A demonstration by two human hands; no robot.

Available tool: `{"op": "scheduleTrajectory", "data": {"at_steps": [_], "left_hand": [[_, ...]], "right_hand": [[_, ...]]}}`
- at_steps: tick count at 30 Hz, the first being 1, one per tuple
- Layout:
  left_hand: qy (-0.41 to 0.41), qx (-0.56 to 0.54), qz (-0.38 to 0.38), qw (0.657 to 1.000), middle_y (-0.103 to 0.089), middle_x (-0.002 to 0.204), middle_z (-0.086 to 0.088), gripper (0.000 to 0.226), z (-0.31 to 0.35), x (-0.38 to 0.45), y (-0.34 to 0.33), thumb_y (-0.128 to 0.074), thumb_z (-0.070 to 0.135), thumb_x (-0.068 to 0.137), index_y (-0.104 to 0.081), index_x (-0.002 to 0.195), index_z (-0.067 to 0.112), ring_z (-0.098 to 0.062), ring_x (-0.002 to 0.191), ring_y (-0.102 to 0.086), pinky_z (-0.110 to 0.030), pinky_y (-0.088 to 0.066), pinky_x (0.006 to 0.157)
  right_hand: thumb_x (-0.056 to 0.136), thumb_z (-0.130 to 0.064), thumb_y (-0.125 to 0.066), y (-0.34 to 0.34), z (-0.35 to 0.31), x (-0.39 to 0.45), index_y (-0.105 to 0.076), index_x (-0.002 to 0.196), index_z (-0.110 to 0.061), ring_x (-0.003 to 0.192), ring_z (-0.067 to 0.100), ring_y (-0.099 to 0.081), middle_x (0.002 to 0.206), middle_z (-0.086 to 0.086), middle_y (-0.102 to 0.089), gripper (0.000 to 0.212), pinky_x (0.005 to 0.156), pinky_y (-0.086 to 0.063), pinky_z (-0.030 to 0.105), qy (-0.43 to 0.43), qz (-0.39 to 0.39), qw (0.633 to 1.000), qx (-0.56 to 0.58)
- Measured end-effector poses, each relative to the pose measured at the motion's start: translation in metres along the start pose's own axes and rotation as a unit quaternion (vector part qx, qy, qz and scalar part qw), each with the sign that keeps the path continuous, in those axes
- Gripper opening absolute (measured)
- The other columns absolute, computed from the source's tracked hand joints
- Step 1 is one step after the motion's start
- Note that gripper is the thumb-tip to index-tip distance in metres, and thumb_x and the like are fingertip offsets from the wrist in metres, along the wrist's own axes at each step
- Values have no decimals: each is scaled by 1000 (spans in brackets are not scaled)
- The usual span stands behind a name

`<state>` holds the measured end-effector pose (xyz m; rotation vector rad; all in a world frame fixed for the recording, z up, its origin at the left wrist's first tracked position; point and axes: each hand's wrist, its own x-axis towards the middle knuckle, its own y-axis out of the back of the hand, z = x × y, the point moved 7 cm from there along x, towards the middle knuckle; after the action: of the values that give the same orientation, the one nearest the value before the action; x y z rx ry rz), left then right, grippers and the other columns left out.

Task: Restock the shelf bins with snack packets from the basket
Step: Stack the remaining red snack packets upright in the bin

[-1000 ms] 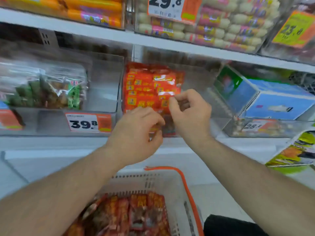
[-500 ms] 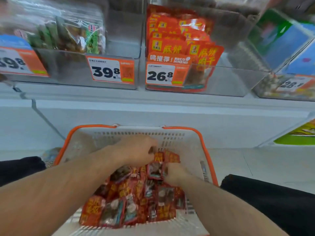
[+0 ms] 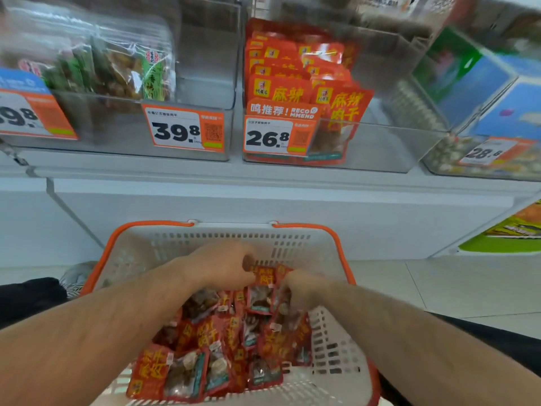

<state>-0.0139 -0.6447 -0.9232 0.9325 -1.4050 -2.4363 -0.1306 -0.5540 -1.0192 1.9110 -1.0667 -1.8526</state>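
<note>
A white basket [image 3: 330, 361] with orange handles sits low in front of me, piled with several red snack packets [image 3: 205, 356]. Both hands are inside it at the far end of the pile. My left hand [image 3: 222, 268] and my right hand [image 3: 301, 288] curl around the top edges of one upright red packet [image 3: 265, 285] between them. Above, a clear shelf bin [image 3: 380, 142] with a 26.8 price tag holds several of the same red packets [image 3: 281, 89] standing in rows at its left side.
A clear bin [image 3: 205, 68] to the left, tagged 39.8, holds green-labelled bags [image 3: 123, 71]. To the right a tilted bin holds blue boxes [image 3: 480, 86]. A white shelf base [image 3: 263, 206] runs below the bins. Pale floor tiles [image 3: 439, 282] lie right of the basket.
A second ago both hands were up at the red packets in the 26.8 bin. They have come down into the basket and now hold a packet there; the view has tilted downward.
</note>
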Motion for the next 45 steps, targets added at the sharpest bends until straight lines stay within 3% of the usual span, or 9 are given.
{"op": "scheduleTrajectory", "data": {"at_steps": [4,10,13,19,25,29,34,39,45], "left_hand": [[49,-91,-39,994,-60,127,5,59,-6,-7,0,-65,56,84,-53,132,25,-14,111,-58,-29,-47,96],[22,-385,138,912,-70,69,11,12,-9,-18,47,-68,16,91,-70,79,16,-4,69,-63,-20,-45,65],[8,-468,203,860,-70,64,10,16,-4,-26,74,-64,6,92,-68,81,17,-12,64,-62,-19,-47,53],[-72,-337,284,895,-65,59,23,19,24,-36,137,-68,15,91,-67,79,30,6,53,-56,-9,-39,49],[-125,-271,345,890,-67,77,23,10,70,-42,190,-72,25,87,-69,83,34,6,72,-62,-18,-49,66],[-114,-264,415,863,-64,66,19,15,85,-39,227,-66,34,88,-66,73,34,2,65,-59,-20,-48,62],[-73,-122,507,850,-66,89,16,19,89,-27,282,-55,45,89,-67,93,31,-11,89,-60,-32,-47,79],[62,115,422,897,-50,142,-2,62,87,20,308,-34,66,91,-49,136,26,-25,134,-38,-45,-27,110],[141,73,321,934,-18,162,-6,89,63,58,295,-20,79,86,-21,154,23,-27,149,-13,-47,-12,120]], "right_hand": [[88,-14,-67,61,22,-34,-59,82,-19,79,17,-57,84,-2,-57,11,62,-48,27,-19,68,984,162],[90,4,-61,98,30,-72,-62,117,-8,103,26,-67,114,14,-68,29,82,-58,32,29,86,852,516],[87,-1,-66,118,25,-91,-66,111,-6,96,22,-67,108,12,-71,25,80,-54,31,49,121,874,469],[69,-25,-85,180,9,-150,-73,80,-29,76,0,-65,88,-8,-72,17,71,-50,24,98,343,869,342],[86,-5,-72,191,-7,-175,-73,95,-17,77,6,-70,92,-1,-76,15,71,-58,25,166,293,801,495],[92,-17,-65,197,9,-182,-70,88,-17,51,7,-46,75,-2,-71,6,52,-20,24,125,231,751,606],[81,-27,-66,229,57,-189,-65,89,-17,33,3,-17,69,-2,-53,13,35,-12,17,108,203,615,754],[94,-26,-61,276,128,-182,-67,77,-21,32,2,-18,69,-6,-47,18,30,-16,13,21,317,559,766],[86,-12,-73,333,166,-147,-56,78,-12,32,6,-41,65,5,-57,19,32,-25,13,-44,495,574,651]]}}
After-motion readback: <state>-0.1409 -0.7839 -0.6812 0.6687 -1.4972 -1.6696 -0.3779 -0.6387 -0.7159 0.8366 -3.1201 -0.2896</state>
